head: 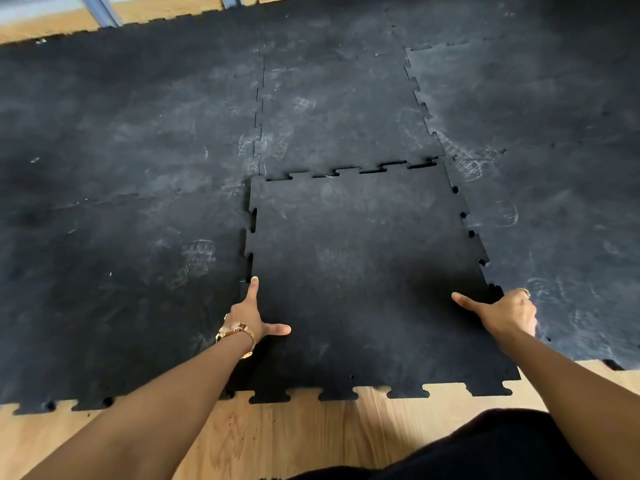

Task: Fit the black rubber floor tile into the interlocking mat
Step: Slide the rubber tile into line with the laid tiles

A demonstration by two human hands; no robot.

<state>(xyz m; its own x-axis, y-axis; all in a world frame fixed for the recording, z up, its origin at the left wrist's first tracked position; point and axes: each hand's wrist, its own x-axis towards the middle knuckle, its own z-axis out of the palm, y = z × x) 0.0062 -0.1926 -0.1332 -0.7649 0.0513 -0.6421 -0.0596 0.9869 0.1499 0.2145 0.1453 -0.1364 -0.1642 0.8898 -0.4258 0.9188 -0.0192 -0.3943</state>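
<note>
A black rubber floor tile (pixel 363 271) with puzzle-tooth edges lies in a gap of the large black interlocking mat (pixel 138 150). Small dark gaps show along its far, left and right seams. My left hand (pixel 254 315) grips the tile's left edge, forefinger stretched along the seam and thumb flat on top. At the tile's right edge my right hand (pixel 502 311) holds on, thumb on top and fingers curled over the edge. The tile's near teeth (pixel 336 393) overhang bare wood.
Light wooden floor (pixel 294 431) runs along the mat's near edge, and a strip of it shows at the far left behind the mat (pixel 52 26). My dark clothing (pixel 485 445) fills the bottom right. The mat carries dusty shoe prints.
</note>
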